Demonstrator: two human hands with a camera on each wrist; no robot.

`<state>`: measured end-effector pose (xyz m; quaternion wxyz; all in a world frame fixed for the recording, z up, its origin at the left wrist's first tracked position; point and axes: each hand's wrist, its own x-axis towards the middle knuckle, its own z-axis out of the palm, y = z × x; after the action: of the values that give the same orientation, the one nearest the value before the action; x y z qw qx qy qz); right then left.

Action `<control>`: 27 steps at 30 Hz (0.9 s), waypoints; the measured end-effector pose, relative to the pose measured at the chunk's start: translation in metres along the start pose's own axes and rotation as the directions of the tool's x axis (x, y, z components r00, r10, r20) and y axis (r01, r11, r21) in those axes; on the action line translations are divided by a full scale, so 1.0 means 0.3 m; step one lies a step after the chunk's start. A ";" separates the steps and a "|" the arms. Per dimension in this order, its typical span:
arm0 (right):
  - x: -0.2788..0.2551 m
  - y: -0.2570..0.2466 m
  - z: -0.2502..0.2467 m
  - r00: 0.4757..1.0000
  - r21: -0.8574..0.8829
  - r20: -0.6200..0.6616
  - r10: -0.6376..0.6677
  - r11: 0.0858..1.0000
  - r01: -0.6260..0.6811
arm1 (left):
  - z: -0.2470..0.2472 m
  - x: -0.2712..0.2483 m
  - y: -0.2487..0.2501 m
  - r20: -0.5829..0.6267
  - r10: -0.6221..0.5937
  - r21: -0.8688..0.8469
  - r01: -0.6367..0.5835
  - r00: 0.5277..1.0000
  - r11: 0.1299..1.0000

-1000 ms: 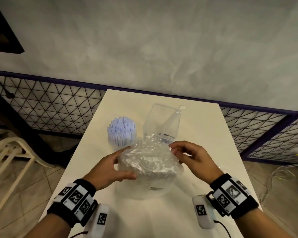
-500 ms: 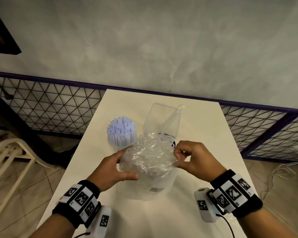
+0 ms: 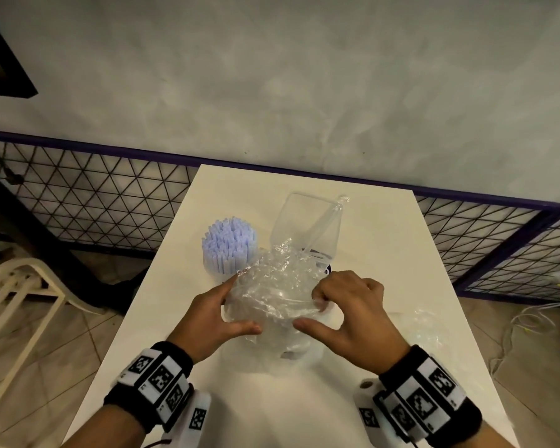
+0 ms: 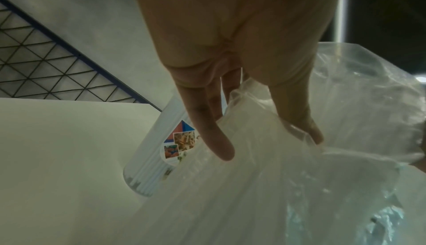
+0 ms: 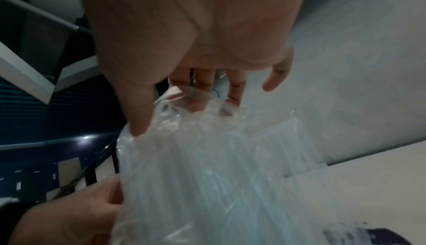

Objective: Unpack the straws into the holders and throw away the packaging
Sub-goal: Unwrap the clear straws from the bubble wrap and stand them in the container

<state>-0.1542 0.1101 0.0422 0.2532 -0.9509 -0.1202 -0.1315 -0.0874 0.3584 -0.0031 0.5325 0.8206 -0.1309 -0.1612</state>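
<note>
Clearly the straw pack (image 3: pixel 272 305) stands mid-bench (image 3: pixel 385 253), near the filled holder (image 3: pixel 228 250); left hand (image 3: pixel 212 313) grips its side, right hand (image 3: pixel 353 313) pinches the crinkled film, which looks thin, slippery and light, best held at the loose top
</note>
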 end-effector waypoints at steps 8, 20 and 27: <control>-0.032 0.015 0.112 0.939 -0.129 -0.279 -0.199 0.977 0.168 | 0.000 0.006 -0.014 -0.020 0.009 0.006 -0.009 1.000 1.000; -0.090 0.056 0.149 0.950 -0.118 -0.106 -0.294 0.952 0.281 | -0.006 0.002 -0.048 -0.005 0.021 0.001 -0.021 1.000 1.000; -0.085 0.054 0.141 0.966 0.355 -0.258 -0.006 0.930 0.100 | -0.002 -0.010 -0.080 0.042 -0.028 -0.002 0.028 0.999 1.000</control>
<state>-0.1653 0.1142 -0.0084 0.4348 -0.8591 -0.1353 -0.2336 -0.0889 0.3696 -0.0245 0.5286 0.8179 -0.1303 -0.1859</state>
